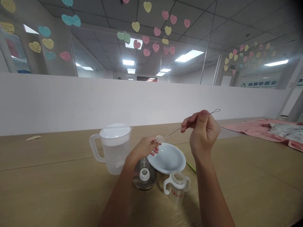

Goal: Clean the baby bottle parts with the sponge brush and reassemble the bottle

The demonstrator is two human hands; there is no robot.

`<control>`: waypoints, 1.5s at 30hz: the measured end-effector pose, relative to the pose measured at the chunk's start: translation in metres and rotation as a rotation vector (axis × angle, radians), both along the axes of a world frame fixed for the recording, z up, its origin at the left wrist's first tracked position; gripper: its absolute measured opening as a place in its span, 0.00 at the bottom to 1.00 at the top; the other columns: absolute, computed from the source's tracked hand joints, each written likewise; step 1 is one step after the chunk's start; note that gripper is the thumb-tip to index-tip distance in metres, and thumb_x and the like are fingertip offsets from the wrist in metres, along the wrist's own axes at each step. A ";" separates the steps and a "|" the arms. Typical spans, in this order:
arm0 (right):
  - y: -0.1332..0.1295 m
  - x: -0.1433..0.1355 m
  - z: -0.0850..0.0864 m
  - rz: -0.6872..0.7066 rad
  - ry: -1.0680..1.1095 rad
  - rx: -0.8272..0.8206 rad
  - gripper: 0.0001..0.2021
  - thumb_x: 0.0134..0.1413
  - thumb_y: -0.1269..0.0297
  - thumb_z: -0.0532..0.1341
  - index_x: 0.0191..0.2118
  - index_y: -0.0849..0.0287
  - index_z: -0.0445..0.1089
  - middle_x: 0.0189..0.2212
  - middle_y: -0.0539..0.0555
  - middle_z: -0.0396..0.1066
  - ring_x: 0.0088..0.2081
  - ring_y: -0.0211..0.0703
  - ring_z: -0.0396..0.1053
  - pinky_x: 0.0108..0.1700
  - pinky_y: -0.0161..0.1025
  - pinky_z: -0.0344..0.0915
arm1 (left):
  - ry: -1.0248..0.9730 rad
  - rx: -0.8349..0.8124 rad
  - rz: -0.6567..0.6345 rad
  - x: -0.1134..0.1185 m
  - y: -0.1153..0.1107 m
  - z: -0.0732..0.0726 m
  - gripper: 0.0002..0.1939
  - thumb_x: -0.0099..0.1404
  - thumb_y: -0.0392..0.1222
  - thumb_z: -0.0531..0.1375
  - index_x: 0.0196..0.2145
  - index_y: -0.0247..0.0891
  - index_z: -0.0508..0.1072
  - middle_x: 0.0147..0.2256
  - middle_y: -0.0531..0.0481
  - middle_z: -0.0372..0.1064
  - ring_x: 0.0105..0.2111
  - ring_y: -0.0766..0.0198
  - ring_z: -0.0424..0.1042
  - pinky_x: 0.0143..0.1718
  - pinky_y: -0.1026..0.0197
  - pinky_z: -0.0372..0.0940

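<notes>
My left hand (149,146) pinches a small clear round part with a flared rim (160,139), perhaps a bottle nipple; its exact kind is hard to make out. In my right hand (203,130) is a thin wire brush (174,132), its looped end sticking out above the thumb and its far end at the round part's opening. Whether the tip is inside is too small to tell. Under the hands lies a white bowl (169,159). A steel dish (142,186) holds a white bottle collar (144,174) and a clear cap (144,163). Nearer me stands a two-handled baby bottle (177,189).
A translucent pitcher (115,154) with a white lid stands left of the bowl. Behind the right forearm runs a green strip (191,167). Pink cloth (251,127) lies at the far right, and a flat pale piece (33,137) at the far left. A white partition (94,104) borders the table.
</notes>
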State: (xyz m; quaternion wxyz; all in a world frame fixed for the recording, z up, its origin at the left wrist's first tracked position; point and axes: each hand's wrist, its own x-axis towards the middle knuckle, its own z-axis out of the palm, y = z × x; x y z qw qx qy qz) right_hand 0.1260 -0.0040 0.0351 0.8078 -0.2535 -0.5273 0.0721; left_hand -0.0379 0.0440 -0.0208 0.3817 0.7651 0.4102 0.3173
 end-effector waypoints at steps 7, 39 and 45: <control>0.006 -0.010 -0.009 -0.194 -0.238 -0.086 0.22 0.63 0.49 0.45 0.24 0.57 0.59 0.17 0.46 0.63 0.18 0.31 0.62 0.23 0.31 0.59 | 0.050 0.158 0.034 0.010 -0.007 0.005 0.11 0.58 0.35 0.49 0.29 0.33 0.71 0.29 0.47 0.70 0.31 0.63 0.73 0.30 0.64 0.69; -0.003 0.030 -0.004 0.093 -0.519 -0.294 0.17 0.61 0.54 0.50 0.30 0.60 0.67 0.25 0.50 0.70 0.28 0.36 0.68 0.33 0.33 0.63 | -0.117 0.455 0.095 0.040 -0.013 0.006 0.15 0.68 0.46 0.45 0.42 0.36 0.66 0.42 0.43 0.66 0.44 0.58 0.65 0.48 0.57 0.61; -0.004 0.034 -0.006 -0.033 -0.546 -0.305 0.19 0.60 0.51 0.49 0.28 0.58 0.66 0.22 0.50 0.68 0.24 0.35 0.66 0.29 0.32 0.60 | -0.102 0.413 0.087 0.039 -0.019 0.011 0.14 0.69 0.47 0.44 0.35 0.38 0.64 0.34 0.49 0.65 0.37 0.62 0.67 0.42 0.61 0.61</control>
